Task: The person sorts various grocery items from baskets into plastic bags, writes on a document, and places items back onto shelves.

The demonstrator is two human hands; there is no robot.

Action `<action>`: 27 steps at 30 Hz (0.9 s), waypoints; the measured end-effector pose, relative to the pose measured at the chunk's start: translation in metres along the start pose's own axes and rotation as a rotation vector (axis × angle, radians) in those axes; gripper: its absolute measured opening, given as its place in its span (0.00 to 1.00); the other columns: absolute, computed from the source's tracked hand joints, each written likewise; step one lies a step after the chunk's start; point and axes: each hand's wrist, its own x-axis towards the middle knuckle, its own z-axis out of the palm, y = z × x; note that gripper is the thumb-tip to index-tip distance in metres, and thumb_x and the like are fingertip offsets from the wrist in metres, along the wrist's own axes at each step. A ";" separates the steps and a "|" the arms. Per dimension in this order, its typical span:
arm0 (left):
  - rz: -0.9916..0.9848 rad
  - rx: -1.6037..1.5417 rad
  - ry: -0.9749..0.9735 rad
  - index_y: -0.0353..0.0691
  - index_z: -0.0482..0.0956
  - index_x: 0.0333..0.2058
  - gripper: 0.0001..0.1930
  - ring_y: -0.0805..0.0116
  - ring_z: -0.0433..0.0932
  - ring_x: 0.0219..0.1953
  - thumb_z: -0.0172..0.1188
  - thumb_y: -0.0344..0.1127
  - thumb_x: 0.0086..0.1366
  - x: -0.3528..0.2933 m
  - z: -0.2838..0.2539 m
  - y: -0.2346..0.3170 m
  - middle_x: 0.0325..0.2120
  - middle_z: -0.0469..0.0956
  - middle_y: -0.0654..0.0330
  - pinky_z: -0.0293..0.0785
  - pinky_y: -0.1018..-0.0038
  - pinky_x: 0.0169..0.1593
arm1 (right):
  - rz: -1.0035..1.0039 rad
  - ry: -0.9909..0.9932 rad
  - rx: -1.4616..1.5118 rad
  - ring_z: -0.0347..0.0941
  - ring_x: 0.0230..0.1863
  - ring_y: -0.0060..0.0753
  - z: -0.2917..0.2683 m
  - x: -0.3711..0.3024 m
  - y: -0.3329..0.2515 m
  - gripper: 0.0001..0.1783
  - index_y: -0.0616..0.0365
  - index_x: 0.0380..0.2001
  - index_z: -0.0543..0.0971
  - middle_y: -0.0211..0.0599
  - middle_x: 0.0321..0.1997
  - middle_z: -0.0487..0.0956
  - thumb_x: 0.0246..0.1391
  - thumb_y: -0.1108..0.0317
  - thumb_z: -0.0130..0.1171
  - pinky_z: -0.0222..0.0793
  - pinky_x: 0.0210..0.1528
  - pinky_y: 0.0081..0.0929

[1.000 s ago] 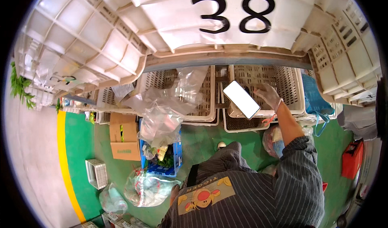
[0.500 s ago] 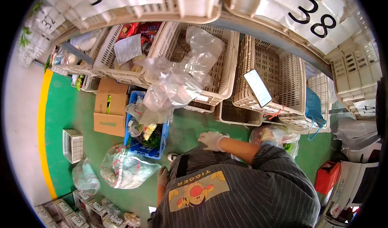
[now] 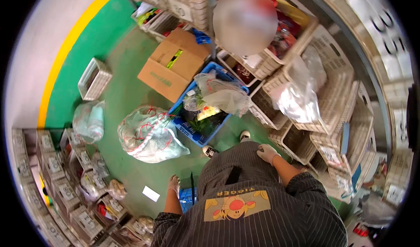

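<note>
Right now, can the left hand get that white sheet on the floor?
Probably not without bending: the white sheet lies on the floor, well below the left hand, though nothing seems to block it.

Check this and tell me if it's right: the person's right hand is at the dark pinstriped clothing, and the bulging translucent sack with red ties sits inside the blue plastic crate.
Wrong on one point: the head view shows the translucent sack on the green floor, left of the blue crate, not inside it. The right hand is indeed at the dark clothing.
</note>
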 end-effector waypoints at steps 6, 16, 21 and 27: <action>0.040 -0.074 0.033 0.37 0.70 0.52 0.20 0.70 0.74 0.40 0.53 0.39 0.64 0.027 0.017 -0.007 0.41 0.76 0.59 0.70 0.74 0.42 | 0.102 -0.028 -0.055 0.70 0.52 0.54 0.006 0.104 -0.036 0.24 0.57 0.48 0.75 0.52 0.51 0.74 0.49 0.56 0.56 0.66 0.54 0.40; -0.001 0.064 0.164 0.29 0.59 0.60 0.35 0.56 0.71 0.53 0.61 0.39 0.57 0.218 0.188 0.009 0.52 0.70 0.42 0.68 0.71 0.54 | -0.053 0.344 -0.145 0.67 0.55 0.51 -0.008 0.462 -0.028 0.25 0.60 0.50 0.73 0.53 0.53 0.71 0.47 0.62 0.59 0.62 0.57 0.37; 0.057 -0.063 0.375 0.32 0.46 0.65 0.47 0.55 0.64 0.58 0.66 0.34 0.51 0.326 0.231 0.061 0.60 0.59 0.43 0.62 0.67 0.58 | -0.382 0.464 -0.238 0.67 0.54 0.49 -0.013 0.600 -0.033 0.31 0.61 0.57 0.66 0.54 0.53 0.71 0.47 0.67 0.57 0.61 0.56 0.38; 0.257 -0.110 0.472 0.37 0.67 0.48 0.26 0.69 0.76 0.29 0.63 0.28 0.49 0.356 0.222 0.024 0.31 0.78 0.57 0.73 0.71 0.35 | -0.300 0.558 -0.606 0.69 0.53 0.55 0.024 0.629 -0.059 0.33 0.59 0.56 0.68 0.58 0.50 0.73 0.46 0.57 0.60 0.62 0.56 0.39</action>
